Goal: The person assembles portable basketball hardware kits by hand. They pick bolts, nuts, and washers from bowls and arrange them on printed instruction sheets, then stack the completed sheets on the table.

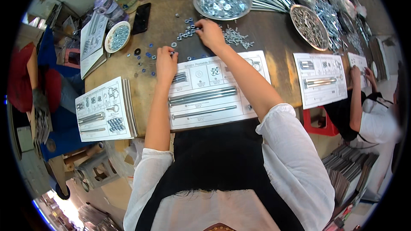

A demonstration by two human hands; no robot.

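Observation:
My right hand [210, 35] reaches over the worktable, its fingers pinched on a small metal nut at the edge of a loose group of nuts [185, 33]. Closer to me, my left hand [166, 65] has its fingers curled together by the upper left corner of a printed parts card [205, 122]. Whatever is between those fingertips is too small to make out. On that card lie long metal rods [203, 97], with small parts in its upper row. A washer [174, 44] rests just beyond my left fingertips. Small pins [235, 37] are scattered right of my right hand.
Steel bowls of washers [222, 1] and brown-toned fasteners [309, 26] stand at the back. A small bowl [117, 37], phone [141, 18] and stacked cards [105, 111] are left. Another card [320, 79] lies right, near a co-worker's hands [361, 75].

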